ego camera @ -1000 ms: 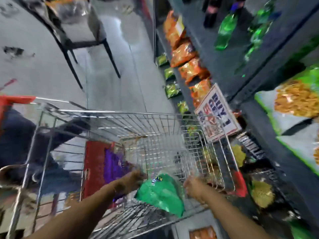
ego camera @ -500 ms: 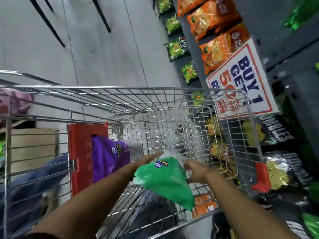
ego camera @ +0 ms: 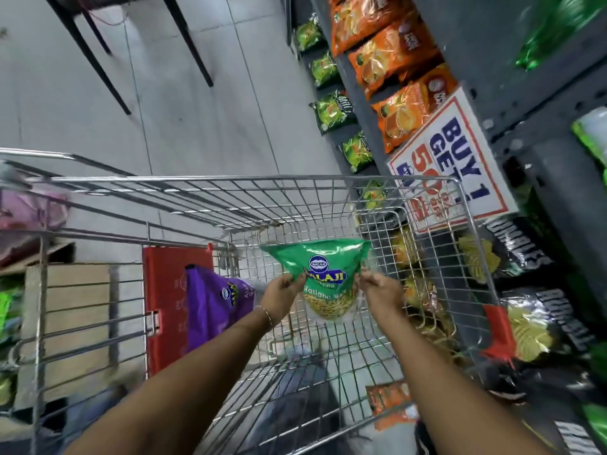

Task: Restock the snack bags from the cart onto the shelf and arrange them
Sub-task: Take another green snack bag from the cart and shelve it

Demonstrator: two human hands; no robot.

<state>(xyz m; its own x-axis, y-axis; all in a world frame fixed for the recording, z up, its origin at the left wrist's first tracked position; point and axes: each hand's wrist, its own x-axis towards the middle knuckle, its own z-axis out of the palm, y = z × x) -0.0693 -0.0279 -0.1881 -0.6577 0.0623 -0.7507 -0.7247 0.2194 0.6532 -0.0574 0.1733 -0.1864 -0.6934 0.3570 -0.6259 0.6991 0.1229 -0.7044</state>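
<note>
A purple bag (ego camera: 213,300) leans in the cart (ego camera: 249,180) by its left wall, next to the red flap (ego camera: 166,290). L hand (ego camera: 281,295) pinches the green bag (ego camera: 323,274) at its left side; R hand (ego camera: 382,295) pinches the right side. The bag hangs upright over the middle of the cart. The shelf (ego camera: 361,103) is on the right w/ orange bags (ego camera: 391,57). Thin finger grips could slip on the slick bag & drop it back in. Swinging right, it may bump the cart's right wall or the sign (ego camera: 460,159).

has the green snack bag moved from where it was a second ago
Yes. The green snack bag, held by the left hand and right hand, has been lifted from lying low in the wire cart and turned upright, label showing.
</note>
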